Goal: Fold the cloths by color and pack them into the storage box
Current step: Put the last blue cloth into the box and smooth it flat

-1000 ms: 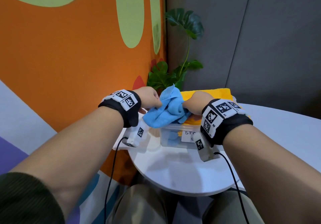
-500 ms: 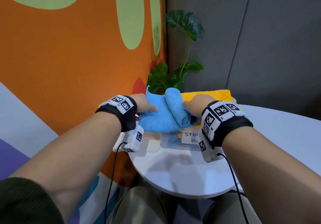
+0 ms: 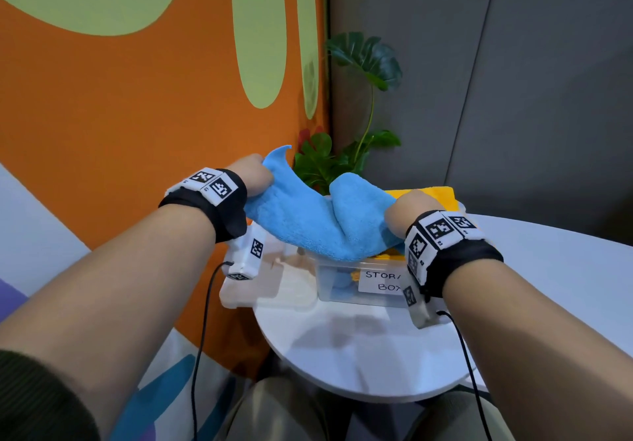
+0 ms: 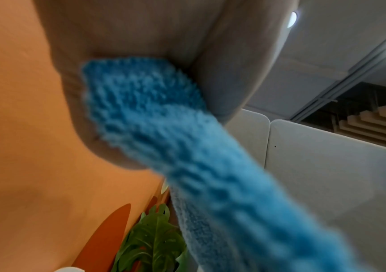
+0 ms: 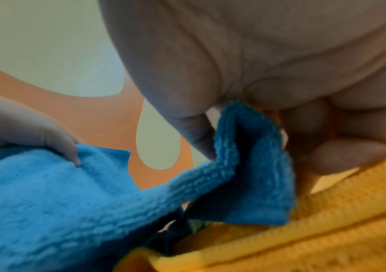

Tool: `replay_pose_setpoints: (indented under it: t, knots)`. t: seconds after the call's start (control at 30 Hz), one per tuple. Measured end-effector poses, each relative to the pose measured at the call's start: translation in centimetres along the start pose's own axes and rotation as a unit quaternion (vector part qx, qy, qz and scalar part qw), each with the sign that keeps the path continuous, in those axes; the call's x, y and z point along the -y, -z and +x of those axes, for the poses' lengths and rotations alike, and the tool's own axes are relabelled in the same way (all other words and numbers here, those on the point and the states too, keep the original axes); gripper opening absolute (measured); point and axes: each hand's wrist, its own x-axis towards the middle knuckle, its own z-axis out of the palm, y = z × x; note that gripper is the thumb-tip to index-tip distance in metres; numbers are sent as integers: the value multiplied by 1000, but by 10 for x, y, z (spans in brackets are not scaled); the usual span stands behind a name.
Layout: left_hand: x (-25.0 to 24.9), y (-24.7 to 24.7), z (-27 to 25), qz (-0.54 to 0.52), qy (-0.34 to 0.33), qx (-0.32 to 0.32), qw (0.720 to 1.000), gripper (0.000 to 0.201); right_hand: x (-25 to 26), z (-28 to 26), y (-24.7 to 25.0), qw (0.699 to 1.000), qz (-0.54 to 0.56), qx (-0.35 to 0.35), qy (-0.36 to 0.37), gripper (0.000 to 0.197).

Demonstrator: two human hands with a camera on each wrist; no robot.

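Left hand (image 3: 251, 175) grip clenched on one end of the blue cloth (image 3: 308, 218), thumb and fingers pinching a corner that sticks up as a small point just left of frame centre; left wrist view shows the cloth (image 4: 164, 128) bunched between thumb and fingers and running off to lower right. Right hand (image 3: 409, 209) grip pinches the other end, right wrist view shows a folded edge of the cloth (image 5: 245, 156) caught between thumb and curled fingers (image 5: 350, 156). Cloth is stretched between both hands in the air, long axis left to right across the frame centre, sagging in the middle with a rounded fold humped near the right hand. It hangs right over the storage box (image 3: 346, 281), a clear box with a handwritten label, blue fabric visible inside through the wall. Yellow cloth (image 3: 435, 194) lies behind the right hand, past the box; in the right wrist view it sits directly under the fingers (image 5: 303, 230). Box stands on the white round tabletop (image 3: 342, 355), lower centre. Green plant (image 3: 342, 159) behind, in the corner between orange wall and grey panels.
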Motion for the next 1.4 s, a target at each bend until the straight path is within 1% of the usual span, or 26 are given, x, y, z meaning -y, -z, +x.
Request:
replay_pose_setpoints:
  t: [0.07,0.1,0.17,0.23,0.33,0.4,0.43,0.47,0.53,0.57,0.6,0.63,0.7,0.77,0.83,0.9,0.93,1.03,1.13,1.27,1.33,1.4]
  knots:
    - [-2,2,0,-33,21,-11,999,32,-1,3,-6,994,101,-28,-34,11]
    - [-5,3,-1,-47,22,-19,998,34,0,4,-9,989,135,-48,-38,12]
    - [-15,3,-3,-63,7,-25,998,35,-1,5,-13,981,168,-93,-30,26]
    - [-31,5,-10,-93,-26,-1,995,31,-2,4,-12,970,204,-134,-4,30]
    - [-59,4,-21,-137,-94,37,985,24,-8,4,-3,956,244,-152,54,30]
    - [-77,0,-28,-158,-124,49,978,22,-13,-1,3,938,289,-173,83,28]
    - [-85,-4,-32,-180,-134,68,972,18,-15,-4,6,922,326,-189,91,28]
    - [-91,-8,-35,-218,-138,104,960,15,-17,-5,8,903,365,-206,93,29]
    - [-99,-19,-41,-294,-129,193,927,18,-22,-6,11,866,429,-243,82,32]
    - [-100,-23,-42,-304,-129,222,917,22,-24,-6,12,857,444,-252,67,33]
    - [-99,-27,-40,-299,-135,233,916,26,-26,-4,12,858,444,-253,49,34]
    - [-96,-29,-39,-285,-140,228,920,28,-28,-3,13,866,431,-249,34,35]
    - [-88,-31,-32,-241,-136,195,941,25,-32,1,10,891,391,-231,16,37]
    - [-78,-33,-24,-171,-107,168,965,22,-33,4,5,916,340,-213,28,36]
    - [-66,-35,-19,-67,-61,161,983,24,-32,4,-1,934,297,-194,49,34]
    - [-56,-39,-17,16,-31,178,983,26,-30,4,-5,945,266,-184,52,32]
    - [-53,-42,-18,38,-24,189,981,28,-29,4,-5,949,254,-183,49,32]
    - [-51,-55,-19,49,-13,206,977,35,-28,5,-5,953,242,-176,41,30]
    - [-54,-64,-16,69,-22,190,979,41,-29,7,-4,954,250,-161,38,30]
    - [-59,-70,-13,131,-63,145,979,35,-32,12,-3,957,252,-143,25,31]
    - [-64,-69,-12,128,-79,125,981,34,-34,13,-4,959,251,-131,5,35]
    - [-70,-62,-12,95,-112,90,985,34,-34,13,-3,960,246,-130,-15,40]
